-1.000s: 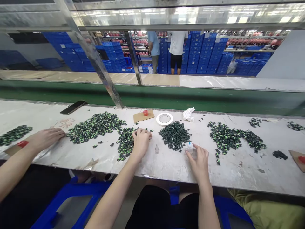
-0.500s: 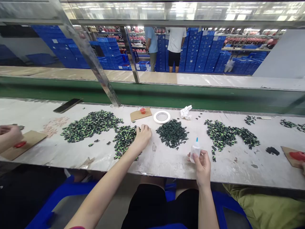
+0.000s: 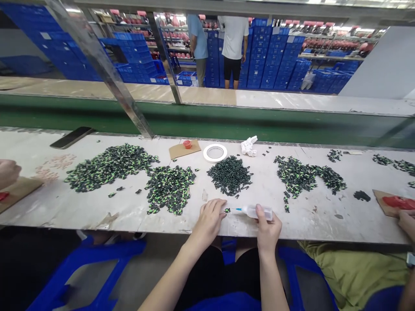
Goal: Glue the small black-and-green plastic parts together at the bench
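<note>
- Small clear squeeze bottle (image 3: 257,211) with a blue nozzle, lying sideways, lower centre of frame, tip pointing left.
- Tiny black-and-green part (image 3: 227,210) just off the nozzle tip.

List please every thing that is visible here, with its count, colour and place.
small part: one, black and green, at left fingers
bottle: one, clear with blue tip, lying sideways in right hand
piles of parts: several, black-green, across worktable
tape ring: one, white, behind middle pile
cardboard with red cap: one, brown, left of ring
crumpled tissue: one, white, right of ring
phone: one, dark, far left
crates: many, blue, background
people standing: two, background
co-workers' hands: left and right edges
left hand: near edge
right hand: near edge
</note>
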{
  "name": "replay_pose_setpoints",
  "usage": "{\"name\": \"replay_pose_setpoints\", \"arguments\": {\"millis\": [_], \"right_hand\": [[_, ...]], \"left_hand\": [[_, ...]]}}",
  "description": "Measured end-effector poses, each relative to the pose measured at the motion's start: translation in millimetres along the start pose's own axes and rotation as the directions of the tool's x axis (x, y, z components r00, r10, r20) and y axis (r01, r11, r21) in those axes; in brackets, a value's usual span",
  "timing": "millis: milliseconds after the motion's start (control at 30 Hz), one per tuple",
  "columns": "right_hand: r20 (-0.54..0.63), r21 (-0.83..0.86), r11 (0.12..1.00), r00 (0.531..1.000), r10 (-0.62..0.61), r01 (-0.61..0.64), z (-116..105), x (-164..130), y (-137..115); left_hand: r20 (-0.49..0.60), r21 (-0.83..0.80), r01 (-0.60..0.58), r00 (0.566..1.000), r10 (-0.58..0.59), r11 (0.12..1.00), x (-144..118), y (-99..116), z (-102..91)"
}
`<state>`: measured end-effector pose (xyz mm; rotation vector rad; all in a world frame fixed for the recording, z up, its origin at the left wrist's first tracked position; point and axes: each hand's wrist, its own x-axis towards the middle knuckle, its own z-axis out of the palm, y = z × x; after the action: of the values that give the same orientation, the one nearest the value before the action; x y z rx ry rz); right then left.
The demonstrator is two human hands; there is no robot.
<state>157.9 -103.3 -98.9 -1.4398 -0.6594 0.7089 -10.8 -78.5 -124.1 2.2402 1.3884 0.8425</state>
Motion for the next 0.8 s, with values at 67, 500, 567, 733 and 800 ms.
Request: {"name": "replay_pose_setpoints", "arguments": {"millis": [67,500,567,733,800], "right_hand": [[0.018,-0.129,0.989,0.998,-0.067,0.069,3.1,-4.4,0.0],[0.059,-0.306,0.936,0.984,-0.166,0.176,8.4,-8.2,-1.4],[0.073,-0.3,0.937,0.984,-0.162,0.177,8.8,-8.5,-0.4],[0.074,-0.283,0.942,0.983,-0.166,0.181,9.3,-9.0,1.7],[0.061,-0.289,0.94,0.984,-0.17,0.181,9.3,-9.0,1.8]], "left_hand": [[-0.056,-0.085,0.032,0.998,-0.037,0.996,-2.1,-0.6,-1.7],[-0.148,-0.147,0.022,0.988,-0.044,0.989,2.1,-0.1,-2.0],[-0.15,-0.152,0.028,0.987,-0.052,0.988,1.8,-0.5,-1.9],[-0.157,-0.174,0.043,0.985,-0.071,0.984,1.5,-1.5,-2.1],[-0.155,-0.18,0.054,0.984,-0.082,0.982,1.6,-1.6,-2.4]]}}
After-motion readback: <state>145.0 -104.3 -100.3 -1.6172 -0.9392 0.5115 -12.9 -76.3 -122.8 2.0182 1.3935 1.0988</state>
